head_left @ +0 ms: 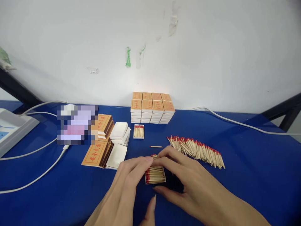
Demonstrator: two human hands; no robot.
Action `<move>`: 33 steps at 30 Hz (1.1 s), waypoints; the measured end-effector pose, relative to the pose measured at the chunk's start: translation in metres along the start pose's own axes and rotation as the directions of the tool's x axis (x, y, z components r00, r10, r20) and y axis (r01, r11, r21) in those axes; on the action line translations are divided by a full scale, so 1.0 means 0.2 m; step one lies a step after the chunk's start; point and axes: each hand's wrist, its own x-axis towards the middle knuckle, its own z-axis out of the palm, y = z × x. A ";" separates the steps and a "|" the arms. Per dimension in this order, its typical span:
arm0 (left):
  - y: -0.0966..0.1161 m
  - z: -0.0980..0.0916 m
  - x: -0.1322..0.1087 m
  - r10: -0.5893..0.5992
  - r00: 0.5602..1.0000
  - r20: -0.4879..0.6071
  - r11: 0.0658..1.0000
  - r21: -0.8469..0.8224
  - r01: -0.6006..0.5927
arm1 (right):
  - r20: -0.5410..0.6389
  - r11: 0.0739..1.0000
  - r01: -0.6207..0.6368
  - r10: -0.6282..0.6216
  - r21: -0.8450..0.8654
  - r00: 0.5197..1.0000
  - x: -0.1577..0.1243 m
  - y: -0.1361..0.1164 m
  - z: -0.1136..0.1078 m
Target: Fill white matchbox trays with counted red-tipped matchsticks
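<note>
a small open white cardboard tray, packed with red-tipped wooden matches, sits on the blue tabletop in front of the person, between both hands. the left hand is bent over the tray's left side with its thumb well apart from the fingers, so that grip is loose. the right hand arches over the far edge, its thumb near the close edge; i cannot tell whether it pinches the tray. the fingertips of both hands nearly meet above the matches.

a single loose match lies just beyond, and a long heap of red-headed matches spreads to the right. a second filled white tray stands farther back.

behind it, four across and two deep, is a stack of orange-topped white matchboxes printed in red characters, too small for me to read surely. to the left, flat orange cardboard sleeves carry larger red lettering in a thin frame; i read 安全火, then a fourth character less clear. blank white cardboard trays are piled alongside. a purplish device farther left is pixelated, so any writing there is lost.
</note>
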 end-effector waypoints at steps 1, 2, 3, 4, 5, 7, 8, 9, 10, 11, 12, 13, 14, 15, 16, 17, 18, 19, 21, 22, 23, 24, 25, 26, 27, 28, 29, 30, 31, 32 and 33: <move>0.00 0.00 0.00 0.004 1.000 -0.003 1.000 -0.002 -0.004 | 0.004 1.000 0.005 -0.005 0.007 1.000 0.00 0.00 0.00; 0.00 0.00 0.00 0.007 1.000 -0.005 1.000 -0.004 -0.007 | -0.002 1.000 0.012 -0.012 0.018 1.000 0.00 0.00 0.00; -0.01 0.00 0.00 0.010 1.000 -0.006 1.000 -0.005 -0.010 | -0.013 0.999 0.019 -0.019 0.030 1.000 0.00 0.00 0.00; -0.01 0.00 0.00 0.015 1.000 -0.006 1.000 -0.007 -0.015 | -0.023 0.999 0.022 -0.021 0.038 1.000 0.00 0.00 0.00; -0.01 0.00 0.01 0.019 1.000 -0.007 1.000 -0.007 -0.019 | -0.023 0.999 0.014 -0.013 0.039 1.000 0.00 0.00 0.00; -0.01 0.01 0.01 0.028 1.000 -0.008 1.000 -0.006 -0.028 | 0.000 1.000 -0.012 0.012 0.024 1.000 0.00 0.00 0.01; -0.01 0.01 0.01 0.032 0.999 -0.008 0.999 -0.005 -0.032 | 0.017 1.000 -0.023 0.023 0.015 1.000 0.00 0.00 0.01; -0.01 0.01 0.00 0.035 0.999 -0.007 0.999 -0.002 -0.035 | 0.031 1.000 -0.030 0.029 0.010 0.999 0.00 0.00 0.01; -0.01 0.01 0.00 0.038 0.999 -0.007 0.999 0.000 -0.038 | 0.037 0.999 -0.032 0.031 0.009 0.999 0.00 0.00 0.00; -0.01 0.01 0.00 0.041 0.999 -0.005 0.999 0.002 -0.041 | 0.035 1.000 -0.027 0.027 0.012 0.999 0.00 -0.01 -0.01; -0.01 0.01 0.00 0.043 0.999 -0.002 0.999 0.003 -0.043 | 0.021 1.000 -0.022 0.021 0.014 1.000 0.00 -0.01 -0.02; -0.01 0.01 0.00 0.042 0.999 0.003 0.999 0.004 -0.042 | -0.002 1.000 -0.020 0.020 0.010 1.000 0.00 -0.01 -0.03; -0.01 0.01 0.01 0.038 0.999 0.011 0.999 0.006 -0.038 | -0.032 1.000 -0.021 0.021 -0.001 0.999 0.00 -0.01 -0.04; 0.00 0.00 0.01 0.032 0.999 0.020 0.999 0.010 -0.032 | -0.077 0.999 -0.029 0.028 -0.018 0.997 -0.01 0.00 -0.06; 0.00 0.00 0.01 0.024 0.999 0.029 1.000 0.013 -0.025 | -0.130 0.998 -0.046 0.040 -0.042 0.991 -0.01 0.00 -0.06; 0.00 0.00 0.01 0.019 0.999 0.038 1.000 0.018 -0.019 | -0.188 0.995 -0.066 0.051 -0.073 0.981 0.00 0.01 -0.07; 0.00 0.01 0.01 0.015 0.999 0.043 1.000 0.022 -0.016 | -0.239 0.990 -0.088 0.059 -0.111 0.969 0.00 0.02 -0.06; 0.00 0.01 0.01 0.015 0.999 0.047 1.000 0.026 -0.017 | -0.275 0.983 -0.103 0.058 -0.151 0.960 0.01 0.04 -0.06; -0.01 0.01 0.01 0.018 0.999 0.048 0.999 0.030 -0.019 | -0.285 0.970 -0.107 0.042 -0.217 0.958 0.02 0.07 -0.04; -0.01 0.01 0.01 0.017 0.999 0.048 0.999 0.033 -0.019 | -0.267 0.967 -0.099 0.034 -0.234 0.963 0.03 0.08 -0.03; -0.01 0.02 0.01 0.015 0.999 0.047 0.999 0.037 -0.017 | -0.250 0.967 -0.091 0.030 -0.237 0.968 0.03 0.08 -0.03; -0.02 0.02 0.01 0.013 0.999 0.047 0.999 0.040 -0.014 | -0.235 0.970 -0.089 0.034 -0.224 0.971 0.03 0.08 -0.03; -0.02 0.02 0.01 0.010 0.999 0.049 0.999 0.044 -0.013 | -0.226 0.976 -0.087 0.040 -0.201 0.973 0.04 0.07 -0.03; -0.02 0.02 0.01 0.009 0.999 0.051 0.999 0.047 -0.012 | -0.216 0.982 -0.086 0.048 -0.170 0.975 0.04 0.06 -0.04; -0.02 0.02 0.00 0.009 0.999 0.054 0.999 0.051 -0.012 | -0.201 0.987 -0.080 0.052 -0.136 0.978 0.03 0.05 -0.05; -0.03 0.02 0.00 0.009 0.998 0.057 0.999 0.053 -0.012 | -0.177 0.992 -0.068 0.048 -0.104 0.983 0.03 0.04 -0.06; -0.03 0.03 0.00 0.011 0.998 0.058 0.998 0.054 -0.014 | -0.150 0.996 -0.047 0.035 -0.080 0.988 0.03 0.02 -0.06; -0.03 0.03 0.00 0.013 0.998 0.055 0.998 0.056 -0.016 | -0.124 0.998 -0.025 0.016 -0.065 0.992 0.02 0.01 -0.07; -0.03 0.04 0.00 0.014 0.999 0.052 0.998 0.057 -0.017 | -0.101 0.998 -0.003 -0.003 -0.061 0.995 0.02 0.00 -0.08; -0.03 0.04 -0.01 0.013 0.999 0.051 0.998 0.057 -0.016 | -0.081 0.998 0.013 -0.019 -0.066 0.997 0.01 -0.01 -0.08; -0.03 0.04 -0.01 0.010 0.999 0.052 0.998 0.055 -0.012 | -0.066 0.997 0.022 -0.027 -0.074 0.997 0.01 -0.01 -0.08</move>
